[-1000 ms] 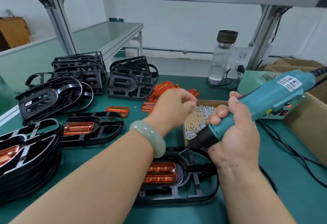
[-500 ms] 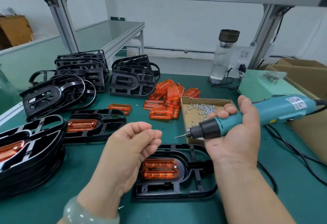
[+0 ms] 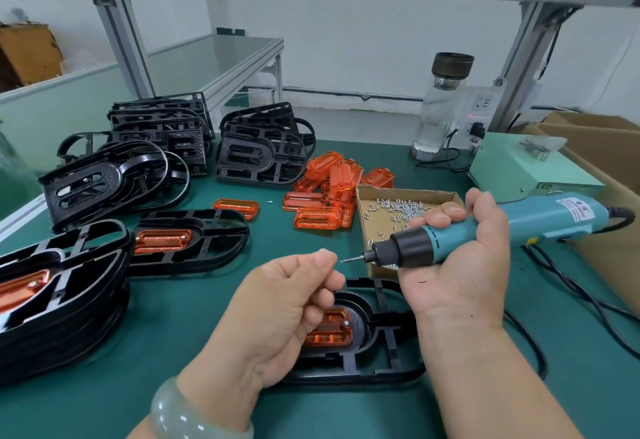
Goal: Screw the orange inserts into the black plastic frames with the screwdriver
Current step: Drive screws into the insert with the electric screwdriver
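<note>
Since the preceding frame, the left grip (image 3: 277, 303) is rising from its lower, palm-up position, and its thumb and forefinger are now closing together just beside the bit tip. Whether a screw is pinched between them cannot be told. The right grip (image 3: 460, 265) is wrapping fully round the screwdriver (image 3: 554, 220), holding it above the worktop (image 3: 166, 300). The tool's long axis is running nearly level, with the bit pointing to the person's left and the cord end to the right.

Below, an orange insert (image 3: 332, 329) is sitting in a black frame (image 3: 374, 345) with one screw showing at its right end; its left end is hidden.

Judged progress is partway: the stacked frames (image 3: 69, 300) are already carrying inserts, while the loose inserts (image 3: 329, 192) and empty frames (image 3: 263, 151) are awaiting assembly.
</note>
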